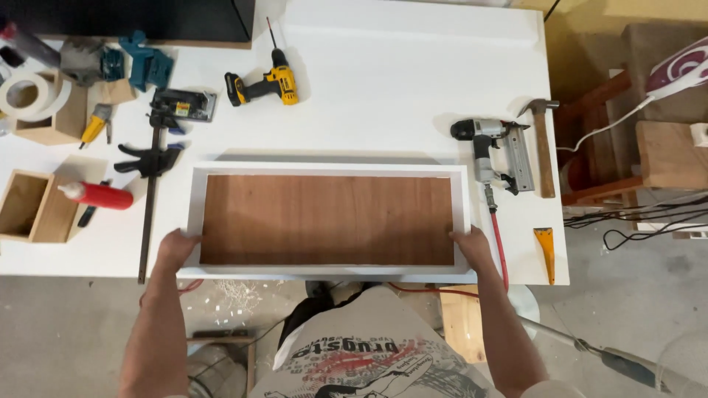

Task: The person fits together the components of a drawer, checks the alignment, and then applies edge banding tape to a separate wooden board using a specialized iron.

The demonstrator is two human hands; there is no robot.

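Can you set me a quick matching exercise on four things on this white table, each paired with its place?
Things:
1. white-framed shallow box with brown plywood bottom
2. yellow and black cordless drill
3. wooden-handled claw hammer
4. red glue bottle with white cap

Places:
A. far right, beside the grey nail gun
B. left, next to a small open wooden box
C. held at both ends by left hand and right hand
D. top centre

Pairs: 1-C, 2-D, 3-A, 4-B
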